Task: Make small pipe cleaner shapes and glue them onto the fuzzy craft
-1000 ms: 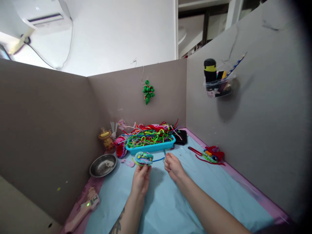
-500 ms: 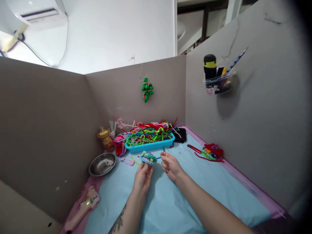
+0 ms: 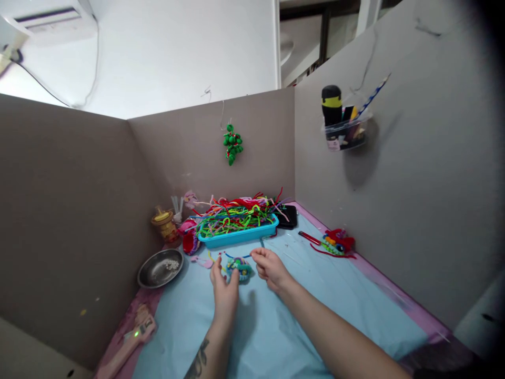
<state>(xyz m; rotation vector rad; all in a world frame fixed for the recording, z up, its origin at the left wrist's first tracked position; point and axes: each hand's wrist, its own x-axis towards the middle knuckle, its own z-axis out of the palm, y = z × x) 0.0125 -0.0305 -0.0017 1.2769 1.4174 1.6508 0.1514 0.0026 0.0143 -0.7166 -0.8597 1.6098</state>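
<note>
A small rounded craft piece of teal, purple and yellow pipe cleaners (image 3: 241, 268) is held in my left hand (image 3: 225, 288), whose thumb presses on its near side. The index finger of that hand is raised to the left of the piece. My right hand (image 3: 271, 267) is closed in a pinch to the right, on the tip of a blue pipe cleaner (image 3: 236, 256). This strand runs leftward behind the craft piece; where it joins is unclear. A yellow strand (image 3: 210, 257) shows to the left of my left fingers.
Behind my hands a blue tray (image 3: 240, 238) overflows with colourful pipe cleaners. On the left are a metal bowl (image 3: 142, 275) with small white bits and a pink glue gun (image 3: 128, 350). A red pen-like tool (image 3: 310, 238) and a red craft piece (image 3: 342, 241) lie right.
My left hand has shifted left and turned the craft piece, with its index finger now lifted. More of the blue strand shows, stretched between the piece and my right hand. The view has swung slightly right.
</note>
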